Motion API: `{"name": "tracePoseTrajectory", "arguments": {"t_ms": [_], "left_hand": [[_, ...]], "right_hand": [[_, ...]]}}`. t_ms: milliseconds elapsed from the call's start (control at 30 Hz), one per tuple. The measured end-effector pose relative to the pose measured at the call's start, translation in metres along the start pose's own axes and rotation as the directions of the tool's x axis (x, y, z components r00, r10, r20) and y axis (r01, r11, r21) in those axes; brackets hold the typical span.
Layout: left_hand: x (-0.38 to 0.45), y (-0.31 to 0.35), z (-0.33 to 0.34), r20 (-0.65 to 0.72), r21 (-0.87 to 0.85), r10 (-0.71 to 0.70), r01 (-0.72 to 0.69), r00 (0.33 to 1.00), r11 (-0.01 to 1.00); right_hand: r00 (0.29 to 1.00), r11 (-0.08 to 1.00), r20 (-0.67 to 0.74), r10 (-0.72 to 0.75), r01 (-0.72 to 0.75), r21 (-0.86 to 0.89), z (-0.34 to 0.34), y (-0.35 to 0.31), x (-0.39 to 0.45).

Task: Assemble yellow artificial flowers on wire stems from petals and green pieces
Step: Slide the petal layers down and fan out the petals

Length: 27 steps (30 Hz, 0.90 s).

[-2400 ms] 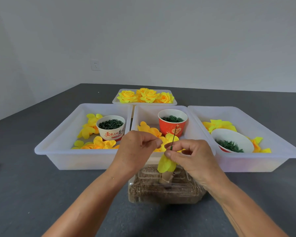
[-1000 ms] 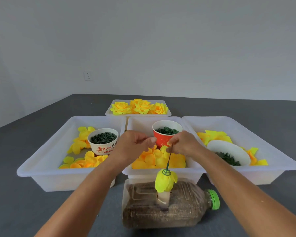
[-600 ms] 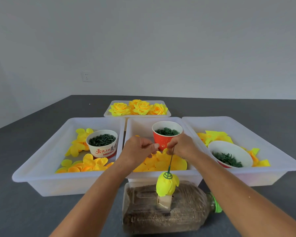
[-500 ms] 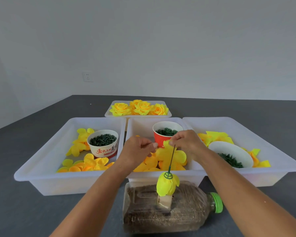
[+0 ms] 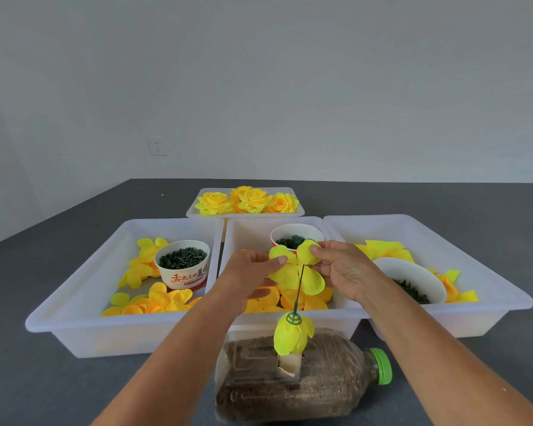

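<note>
- Grey counter (image 5: 59, 379) carries white trays under a pale wall.
- Left hand (image 5: 248, 276) and right hand (image 5: 343, 269) pinch a yellow petal piece (image 5: 296, 272) between their fingers.
- Below the fingers, the wire stem (image 5: 299, 287) seemingly pierces it.

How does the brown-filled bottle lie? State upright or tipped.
Tipped: the bottle lies on its side on the table, green cap pointing right.

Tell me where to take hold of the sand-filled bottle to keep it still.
Grip the bottle at its neck below the green cap, fingers coming from the right. It lies on its side with the cap pointing right, and the flower and wire stem stand above its middle.
</note>
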State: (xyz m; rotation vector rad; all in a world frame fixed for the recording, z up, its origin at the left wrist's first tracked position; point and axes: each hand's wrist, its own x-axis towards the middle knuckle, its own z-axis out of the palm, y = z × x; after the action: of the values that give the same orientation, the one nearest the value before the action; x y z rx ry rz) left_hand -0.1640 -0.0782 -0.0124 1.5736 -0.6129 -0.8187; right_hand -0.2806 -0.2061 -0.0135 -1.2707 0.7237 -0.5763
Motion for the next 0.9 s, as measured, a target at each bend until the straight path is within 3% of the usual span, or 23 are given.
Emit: {"name": "tracePoseTrajectory", "arguments": {"t_ms": [100,200,333,367,467,533,633,733,833,900], "left_hand": [[-0.001,0.002,-0.001,0.091,-0.147,-0.058,0.071,0.994,0.986],[-0.002,0.004,-0.002,0.087,-0.235,-0.057,0.076,0.995,0.969],[-0.008,0.010,-0.008,0.116,-0.352,-0.062,0.099,0.991,0.931],[-0.010,0.012,-0.009,0.121,-0.369,-0.066,0.107,0.990,0.923],[-0.017,0.019,-0.008,0.144,-0.409,-0.076,0.130,0.987,0.903],[-0.023,0.022,-0.005,0.167,-0.423,-0.078,0.143,0.983,0.895],[-0.032,0.027,-0.001,0.200,-0.413,-0.076,0.155,0.977,0.898],[-0.039,0.030,0.000,0.224,-0.422,-0.054,0.147,0.973,0.894],[-0.050,0.031,-0.001,0.200,-0.399,0.000,0.082,0.980,0.913],[-0.058,0.027,-0.003,0.081,-0.317,0.059,-0.031,0.995,0.948]], "right_hand": [[1.000,1.000,0.020,-0.012,0.011,0.028,0.004,-0.002,-0.005],[0.997,0.998,0.034,-0.067,0.067,0.018,0.003,-0.005,-0.012],[0.947,0.948,0.154,-0.283,0.300,-0.102,-0.007,-0.008,-0.028],[0.906,0.881,0.194,-0.376,0.414,-0.229,-0.011,-0.008,-0.033],[0.742,0.518,0.308,-0.595,0.647,-0.559,-0.010,-0.010,-0.044],[0.624,0.356,0.337,-0.705,0.722,-0.593,-0.005,-0.010,-0.048],[0.489,0.227,0.353,-0.797,0.786,-0.575,0.000,-0.016,-0.053],[0.465,0.234,0.345,-0.815,0.810,-0.538,0.002,-0.019,-0.060],[0.553,0.364,0.263,-0.791,0.770,-0.525,0.003,-0.017,-0.066],[0.596,0.422,0.200,-0.778,0.731,-0.536,0.001,-0.015,-0.068]]}}
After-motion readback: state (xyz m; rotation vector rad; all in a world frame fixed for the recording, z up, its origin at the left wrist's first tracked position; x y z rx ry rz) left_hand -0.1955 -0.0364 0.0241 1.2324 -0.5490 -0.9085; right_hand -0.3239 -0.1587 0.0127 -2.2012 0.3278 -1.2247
